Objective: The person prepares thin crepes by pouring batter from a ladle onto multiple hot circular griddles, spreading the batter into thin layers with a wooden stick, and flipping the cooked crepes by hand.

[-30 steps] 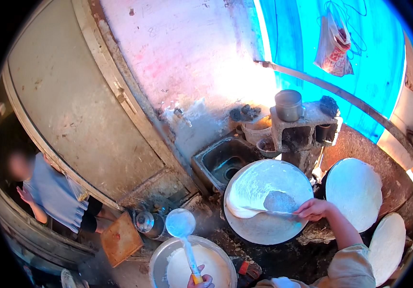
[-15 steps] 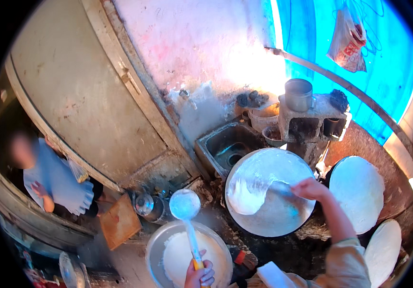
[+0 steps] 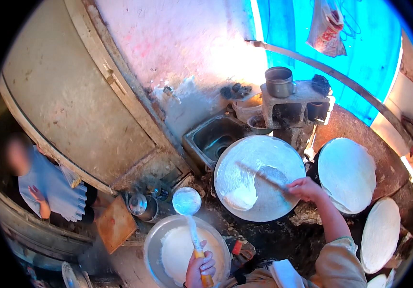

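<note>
My left hand (image 3: pixel 201 267) is closed round the yellow handle of a ladle (image 3: pixel 187 201), held with its bowl up. The ladle's bowl is white with batter and sits above the far rim of a metal basin (image 3: pixel 152 240) of white batter. My right hand (image 3: pixel 306 188) grips one end of a thin wooden batter spreader (image 3: pixel 263 175), slightly blurred, over a large round griddle (image 3: pixel 278 207). White batter (image 3: pixel 241 196) lies on the griddle, thickest at the lower left and thinly streaked toward the far side. The griddle's lower right shows bare grey metal.
Right of the griddle lies a round white sheet of batter or bread (image 3: pixel 346 175), with another white round (image 3: pixel 381 235) nearer me. Behind are a sink (image 3: pixel 201 136) and a metal mug (image 3: pixel 279 82) on a block. A person (image 3: pixel 55 185) stands at far left beside a wooden board (image 3: pixel 115 224).
The batter now covers more of the griddle's far and left part, and the spreader has swung across it. My left hand still holds the ladle above the basin. The view has shifted slightly.
</note>
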{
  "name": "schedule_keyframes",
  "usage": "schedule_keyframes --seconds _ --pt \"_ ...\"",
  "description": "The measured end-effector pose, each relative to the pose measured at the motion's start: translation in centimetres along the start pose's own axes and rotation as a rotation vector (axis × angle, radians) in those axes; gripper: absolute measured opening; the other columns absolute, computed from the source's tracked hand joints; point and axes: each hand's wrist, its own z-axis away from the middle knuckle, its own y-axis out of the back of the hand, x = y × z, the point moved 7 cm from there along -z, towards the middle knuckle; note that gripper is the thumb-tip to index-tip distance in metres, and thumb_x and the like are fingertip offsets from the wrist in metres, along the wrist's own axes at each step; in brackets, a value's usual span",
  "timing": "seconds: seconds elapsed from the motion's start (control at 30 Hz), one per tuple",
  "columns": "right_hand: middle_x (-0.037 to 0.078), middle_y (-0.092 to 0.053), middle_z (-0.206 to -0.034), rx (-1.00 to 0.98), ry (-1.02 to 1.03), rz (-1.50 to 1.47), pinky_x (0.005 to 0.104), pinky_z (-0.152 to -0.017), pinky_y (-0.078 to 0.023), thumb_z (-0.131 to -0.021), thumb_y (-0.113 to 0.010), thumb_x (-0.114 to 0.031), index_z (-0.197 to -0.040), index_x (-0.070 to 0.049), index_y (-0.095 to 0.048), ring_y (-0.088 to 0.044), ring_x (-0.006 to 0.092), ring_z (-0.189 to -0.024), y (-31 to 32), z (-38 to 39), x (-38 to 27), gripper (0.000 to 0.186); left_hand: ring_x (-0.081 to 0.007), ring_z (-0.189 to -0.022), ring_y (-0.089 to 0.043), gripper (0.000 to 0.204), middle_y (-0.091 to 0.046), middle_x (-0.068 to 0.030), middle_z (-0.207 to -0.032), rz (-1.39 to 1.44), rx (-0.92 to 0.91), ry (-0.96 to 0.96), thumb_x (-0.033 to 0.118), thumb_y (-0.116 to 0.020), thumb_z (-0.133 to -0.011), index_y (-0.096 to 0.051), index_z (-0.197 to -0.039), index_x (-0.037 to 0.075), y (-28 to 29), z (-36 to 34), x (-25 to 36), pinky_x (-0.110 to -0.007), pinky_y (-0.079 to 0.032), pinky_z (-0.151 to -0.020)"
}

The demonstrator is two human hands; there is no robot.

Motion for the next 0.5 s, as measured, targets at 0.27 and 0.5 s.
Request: schedule_keyframes --seconds 0.27,0.5 --pt "-0.009 -0.034 -0.054 -0.166 0.084 -0.334 0.019 -0.035 -0.021 -0.086 -0.057 -0.02 -0.127 -0.016 -0.047 -0.029 0.0028 -0.04 -15.7 5.6 3.4 0.043 -0.0029 -0.048 -0.035 0.048 -0.036 0.0032 -0.068 0.02 0.048 0.12 0.006 -0.042 -0.089 -0.031 -0.135 0.016 3.5 5.2 2.6 -0.015 -0.033 -0.04" --pt "-0.005 -0.03 -0.052 0.228 0.036 -0.61 0.0236 -0.033 -0.025 -0.092 -0.046 -0.028 -0.109 -0.021 -0.051 -0.027 0.0062 -0.037 -32.1 2.6 9.5 0.02 -0.0027 -0.05 -0.036 0.044 -0.036 0.0031 -0.069 0.152 0.003 0.116 0.008 -0.041 -0.09 -0.033 -0.133 0.017 6.9 7.7 4.4 -0.014 -0.033 -0.04"
